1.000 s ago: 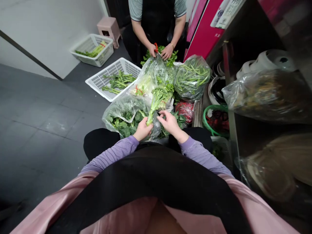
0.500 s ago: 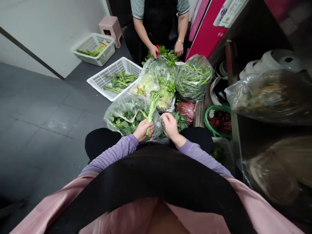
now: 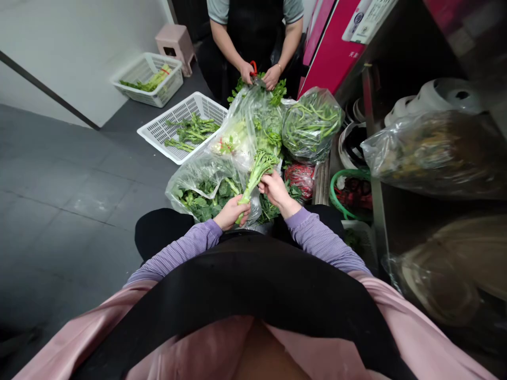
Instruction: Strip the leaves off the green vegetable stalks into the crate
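My left hand is closed round the lower end of a thick green broccolini stalk, whose budded head leans up and to the right. Against the stalk's right side, below the head, the fingers of my right hand are pinched together; whether a small leaf is between them is too small to see. Under my hands lies an opened clear plastic bag of leafy broccolini. Beyond it, a white basket holds several trimmed stalks.
Opposite me a co-worker's hands hold red-handled scissors over leafy celery. A bag of green beans, a red bag and a green basket stand right, beside a metal shelf. Another white basket sits back left.
The broccolini head has tilted to the right. My right hand has moved up to the stalk from beside it. The co-worker's hands have come closer together.
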The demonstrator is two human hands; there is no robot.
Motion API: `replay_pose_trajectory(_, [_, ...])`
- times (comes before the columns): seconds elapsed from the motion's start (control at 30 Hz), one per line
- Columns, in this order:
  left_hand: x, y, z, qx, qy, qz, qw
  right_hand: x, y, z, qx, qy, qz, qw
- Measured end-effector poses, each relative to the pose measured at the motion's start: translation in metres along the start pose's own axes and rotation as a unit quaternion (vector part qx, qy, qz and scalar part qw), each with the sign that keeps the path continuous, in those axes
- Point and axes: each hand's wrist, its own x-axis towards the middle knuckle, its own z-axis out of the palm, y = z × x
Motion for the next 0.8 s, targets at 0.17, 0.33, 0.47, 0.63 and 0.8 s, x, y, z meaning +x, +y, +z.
replay_pose_trajectory(0.17, [0.004, -0.002, -0.003, 0.087, 0.036, 0.022, 0.995, 0.006, -0.010, -0.002, -0.059, 0.015, -0.014, 0.998])
replay_pose_trajectory(0.33, [0.001, -0.002, -0.003, 0.045, 0.029, 0.004, 0.999, 0.011, -0.019, -0.003, 0.115, 0.032, 0.079, 0.990])
replay_pose_trajectory(0.47, [-0.001, -0.001, 0.003, 0.012, 0.051, -0.005, 0.999, 0.011, -0.018, -0.005, 0.144, 0.024, 0.117, 0.982])
replay_pose_trajectory(0.63, [0.015, 0.009, -0.003, -0.157, 0.147, 0.018, 0.976, -0.023, 0.007, 0.012, 0.101, 0.073, -0.025, 0.992])
replay_pose_trajectory(0.8, [0.028, 0.014, -0.018, -0.109, 0.169, 0.042, 0.979, -0.043, 0.017, 0.014, 0.078, -0.033, 0.037, 0.996])
